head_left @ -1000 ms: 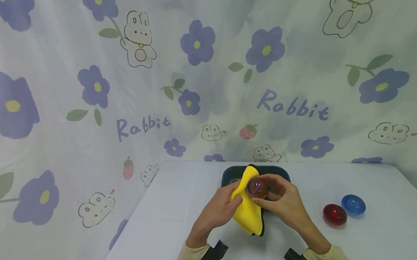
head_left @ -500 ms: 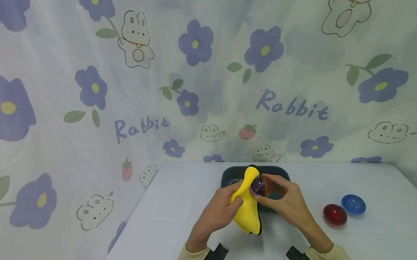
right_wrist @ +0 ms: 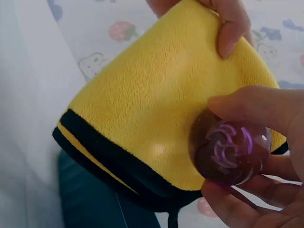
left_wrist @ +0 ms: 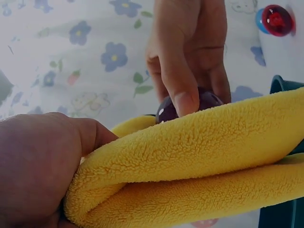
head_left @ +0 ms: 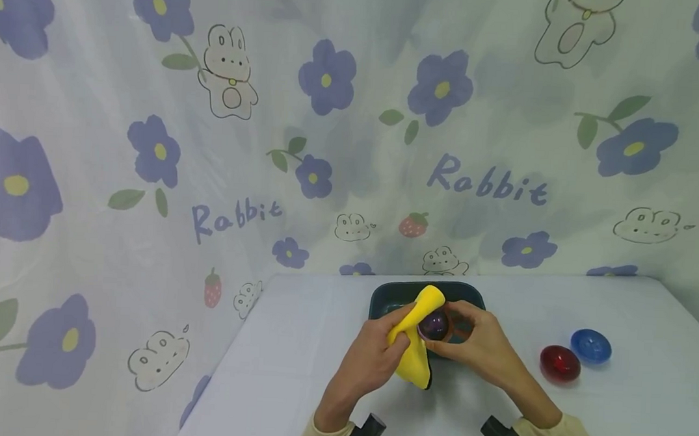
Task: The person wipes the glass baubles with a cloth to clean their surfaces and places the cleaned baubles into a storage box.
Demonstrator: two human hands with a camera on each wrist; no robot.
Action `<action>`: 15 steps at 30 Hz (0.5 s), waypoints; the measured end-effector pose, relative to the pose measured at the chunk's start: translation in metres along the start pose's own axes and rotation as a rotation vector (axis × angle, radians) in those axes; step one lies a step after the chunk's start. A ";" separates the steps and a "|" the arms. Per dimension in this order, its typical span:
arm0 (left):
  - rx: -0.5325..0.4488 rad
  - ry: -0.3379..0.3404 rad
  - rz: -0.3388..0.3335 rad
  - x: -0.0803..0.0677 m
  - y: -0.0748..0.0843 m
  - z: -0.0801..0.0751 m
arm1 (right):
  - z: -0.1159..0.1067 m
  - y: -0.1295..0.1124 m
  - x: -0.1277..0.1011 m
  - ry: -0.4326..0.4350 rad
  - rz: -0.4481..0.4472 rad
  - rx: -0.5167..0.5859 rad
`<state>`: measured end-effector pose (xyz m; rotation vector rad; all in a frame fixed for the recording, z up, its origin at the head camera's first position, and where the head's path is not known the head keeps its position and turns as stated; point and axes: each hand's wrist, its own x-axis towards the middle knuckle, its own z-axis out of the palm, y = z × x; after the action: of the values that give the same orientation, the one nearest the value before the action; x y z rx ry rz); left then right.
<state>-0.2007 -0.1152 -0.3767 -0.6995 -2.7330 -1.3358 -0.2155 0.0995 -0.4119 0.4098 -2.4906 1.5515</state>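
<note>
A small purple bowl point(head_left: 434, 324), translucent with a pale swirl on its base, is held up above the near edge of a dark teal tray point(head_left: 381, 296), close in front of the person. It is pinched by the right hand point(head_left: 477, 344), thumb on one side of the rim and fingers curled round the other, as the right wrist view shows plainly point(right_wrist: 230, 153). A yellow cloth point(head_left: 416, 335) with a black hem is pressed against the bowl from nine o'clock; it is bunched in the left hand point(head_left: 373, 357), whose fingers are closed round the folded fabric, with the loose end hanging toward six o'clock. In the left wrist view the cloth point(left_wrist: 190, 166) lies folded just under the bowl point(left_wrist: 187, 107), touching it. The step in hand looks to be the wiping of this bowl, and it appears to be under way rather than finished. The next move would call for the bowl to be turned in the pinch so that an unwiped face meets the cloth, with the grip kept firm, since a smooth bowl could slip. At three o'clock from the hands, well apart on the white table point(head_left: 297, 346), a red bowl point(head_left: 560, 363) and a blue bowl point(head_left: 591, 345) lie just beside each other.
</note>
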 end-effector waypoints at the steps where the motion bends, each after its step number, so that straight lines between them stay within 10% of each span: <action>1: 0.007 0.004 0.006 0.001 0.000 0.000 | 0.000 0.000 0.000 -0.005 -0.010 -0.001; 15: 0.017 -0.065 -0.020 0.002 -0.008 -0.003 | 0.005 -0.007 -0.009 -0.097 -0.075 0.097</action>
<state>-0.2062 -0.1211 -0.3798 -0.7292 -2.8055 -1.3147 -0.2044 0.0934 -0.4110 0.6000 -2.4454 1.6653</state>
